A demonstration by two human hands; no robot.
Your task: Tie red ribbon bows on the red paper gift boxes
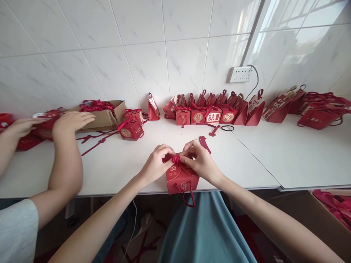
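Note:
A small red gift box (181, 179) with gold print stands at the near edge of the white table (274, 153), its red cord handle hanging over the front. On top of the box sits a red ribbon knot (176, 159). My left hand (157, 163) pinches the ribbon from the left with closed fingers. My right hand (199, 159) pinches it from the right, fingers also closed. Both hands rest against the top of the box.
A row of finished red gift boxes (208, 113) lines the tiled wall. More red bags (315, 109) lie at far right. A cardboard box (101, 117) of ribbons sits at left, where another person's hands (71, 122) work. Loose ribbon strips (204, 142) lie nearby.

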